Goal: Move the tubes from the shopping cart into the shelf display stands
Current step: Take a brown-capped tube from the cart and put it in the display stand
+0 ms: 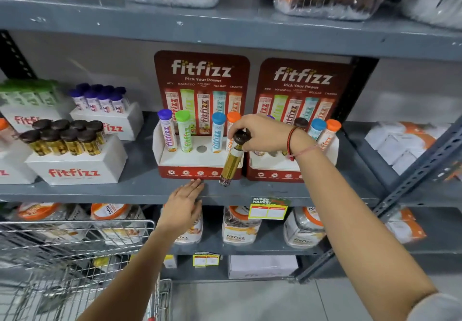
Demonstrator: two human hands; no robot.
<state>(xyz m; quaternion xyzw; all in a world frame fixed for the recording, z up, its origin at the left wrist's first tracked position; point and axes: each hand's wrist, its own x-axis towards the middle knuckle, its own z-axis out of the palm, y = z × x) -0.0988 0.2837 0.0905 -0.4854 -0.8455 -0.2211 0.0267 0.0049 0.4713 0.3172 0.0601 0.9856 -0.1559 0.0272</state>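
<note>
My right hand grips a gold tube with a dark brown cap by its top; the tube hangs tilted in front of the left red display stand. That stand holds a purple-capped tube, a green-capped one, a blue-capped one and an orange-capped one, with one empty round hole in the middle. My left hand lies flat, fingers together, on the shelf's front edge below the stand. The right display stand stands full behind my right wrist. The wire shopping cart is at lower left.
White boxes of brown-capped tubes and purple-capped tubes stand on the same grey shelf to the left. Jars fill the shelf below, wrapped packs the shelf above. A slanted metal brace crosses at right.
</note>
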